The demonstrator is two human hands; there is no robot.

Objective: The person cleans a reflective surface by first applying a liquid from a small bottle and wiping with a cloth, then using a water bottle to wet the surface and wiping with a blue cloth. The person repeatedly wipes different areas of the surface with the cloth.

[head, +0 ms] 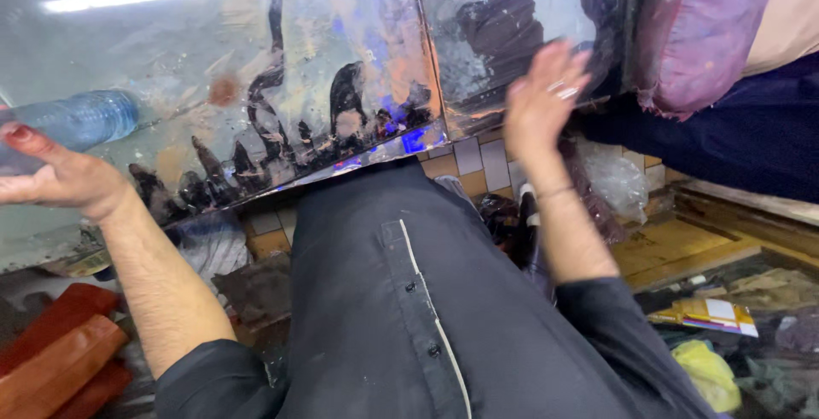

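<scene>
Plastic bottle [77,120], lying on the paint-smeared glossy tabletop [256,52] at our left hand [60,182] with fingers spread, seems light, soft-walled, slippery, so we judge mid-body best, while our right hand [542,99] hovers open-fingered.

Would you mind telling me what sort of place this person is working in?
Probably a small painting or printing workshop: the metal table is smeared with black and coloured paint, a stained cloth lies beside it, and red blocks and scraps litter the floor.
</scene>
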